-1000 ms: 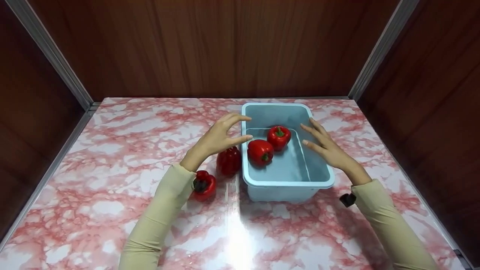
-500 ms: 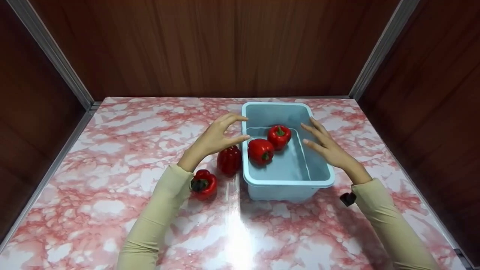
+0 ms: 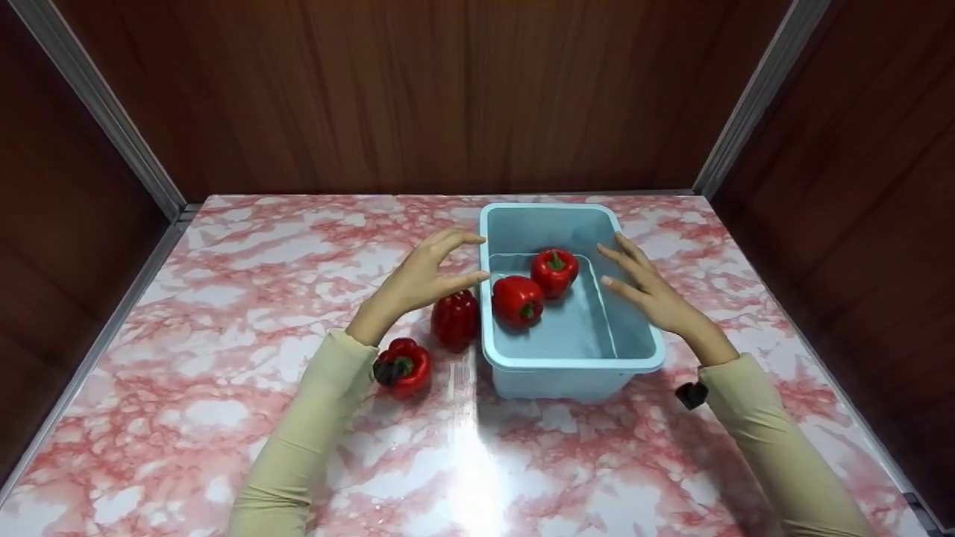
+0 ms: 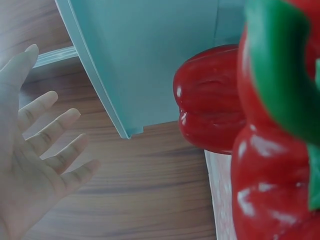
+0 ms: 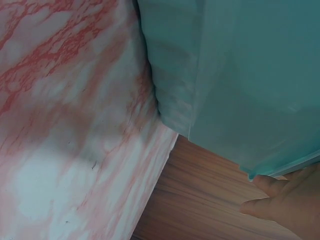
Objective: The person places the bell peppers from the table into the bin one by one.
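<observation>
Pale blue plastic forms the tub [image 3: 573, 356] that stands on the pink-marbled desk [image 3: 224, 313], right of centre, with a hand at each long side. Two red peppers lie inside it, touching — one nearer the left wall [image 3: 518, 301], the other [image 3: 554, 271] just behind it with its green stem up. The left hand [image 3: 421, 277] hovers beside the tub's left rim, fingers spread and slightly bent, holding nothing; the left wrist view shows its open palm apart from the blue wall. The right hand [image 3: 650, 297] hangs over the right rim, fingers extended and relaxed, grasping nothing; whether its fingertips touch the rim cannot be told. Outside the tub, a third pepper [image 3: 456, 319] stands on the desk just beside the left wall, under the left hand, and a fourth [image 3: 403, 367] lies nearer the left sleeve [image 3: 306, 440], its stem end facing the camera. Dark wood panels [image 3: 418, 89] close in the desk behind and at both sides.
</observation>
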Demonstrator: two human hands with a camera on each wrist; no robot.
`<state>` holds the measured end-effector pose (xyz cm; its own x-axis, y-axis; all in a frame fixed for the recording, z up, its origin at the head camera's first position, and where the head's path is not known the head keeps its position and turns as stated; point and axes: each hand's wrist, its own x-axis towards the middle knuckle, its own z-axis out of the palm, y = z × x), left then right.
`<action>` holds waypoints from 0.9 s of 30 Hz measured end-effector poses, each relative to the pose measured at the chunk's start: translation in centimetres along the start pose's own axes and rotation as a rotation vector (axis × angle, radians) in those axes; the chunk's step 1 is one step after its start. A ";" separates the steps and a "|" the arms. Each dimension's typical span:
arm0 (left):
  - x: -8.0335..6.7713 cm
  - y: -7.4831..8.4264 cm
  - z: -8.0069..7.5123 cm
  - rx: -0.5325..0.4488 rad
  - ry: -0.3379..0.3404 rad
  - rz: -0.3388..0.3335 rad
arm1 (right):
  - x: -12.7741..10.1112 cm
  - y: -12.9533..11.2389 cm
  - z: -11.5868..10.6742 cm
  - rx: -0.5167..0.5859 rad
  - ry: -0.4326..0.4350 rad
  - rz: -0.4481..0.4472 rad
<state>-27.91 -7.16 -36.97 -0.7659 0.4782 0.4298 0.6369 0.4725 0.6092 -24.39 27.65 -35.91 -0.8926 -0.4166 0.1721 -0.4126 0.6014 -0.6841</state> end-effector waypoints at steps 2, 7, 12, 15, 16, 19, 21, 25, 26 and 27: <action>-0.1 -0.1 0.0 0.002 -0.003 -0.003 | 0.0 -0.2 0.0 0.001 -0.001 0.004; -0.3 -0.3 -0.2 0.004 0.004 -0.003 | -0.1 -0.1 0.0 0.005 -0.001 0.005; -0.7 -0.4 -0.4 0.004 0.009 -0.025 | 0.0 -0.1 0.0 0.007 -0.006 0.009; -0.9 -0.5 -0.4 0.006 0.013 -0.029 | -0.1 -0.1 0.0 0.007 -0.008 0.013; -1.0 -0.5 -0.5 0.007 0.013 -0.027 | -0.1 -0.1 0.0 0.007 -0.009 0.013; -1.0 -0.6 -0.5 0.007 0.015 -0.021 | 0.0 -0.1 0.0 0.007 -0.008 0.014; -1.0 -0.6 -0.5 0.008 0.013 -0.021 | 0.0 -0.1 0.0 0.009 -0.007 0.016; -1.0 -0.6 -0.6 0.008 0.003 -0.028 | 0.0 -0.1 0.0 0.014 -0.006 0.018; -1.1 -0.6 -0.6 0.009 0.001 -0.032 | 0.0 -0.1 0.0 0.016 -0.005 0.018; -1.1 -0.6 -0.6 0.009 -0.002 -0.035 | 0.0 -0.1 0.0 0.018 -0.005 0.018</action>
<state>-27.47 -8.45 -37.38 -0.7874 0.4627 0.4074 0.6107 0.4958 0.6174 -24.30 27.56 -35.82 -0.8989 -0.4094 0.1563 -0.3932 0.5963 -0.6998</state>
